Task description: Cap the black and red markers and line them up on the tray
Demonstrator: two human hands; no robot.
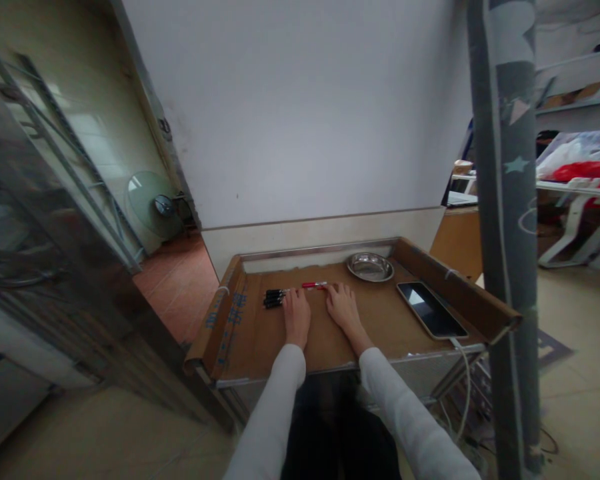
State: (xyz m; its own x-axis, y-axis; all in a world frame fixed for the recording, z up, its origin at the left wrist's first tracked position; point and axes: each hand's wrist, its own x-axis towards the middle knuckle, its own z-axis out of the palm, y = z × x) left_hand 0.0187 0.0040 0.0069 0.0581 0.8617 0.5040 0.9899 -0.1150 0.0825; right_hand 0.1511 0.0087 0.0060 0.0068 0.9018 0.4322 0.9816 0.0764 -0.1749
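Observation:
Several black pens [273, 299] lie side by side on the cardboard-covered table [265, 347]. My left hand [297, 315] rests palm down at their right ends, fingers stretched forward over the cardboard. A single red pen [311, 285] lies crosswise, just beyond and between my hands. My right hand [344, 308] is also palm down with its fingers extended, the leftmost fingertips close to the right end of the red pen. Whether those fingertips touch the pen I cannot tell. Both hands look unclenched.
A round shiny metal dish [370, 267] stands at the back right. A smartphone [431, 310] lies at the right with a white cable [466, 380] running off the front edge. Folded cardboard rims [450, 283] border the sides. A wrapped pole [510, 220] stands at the right.

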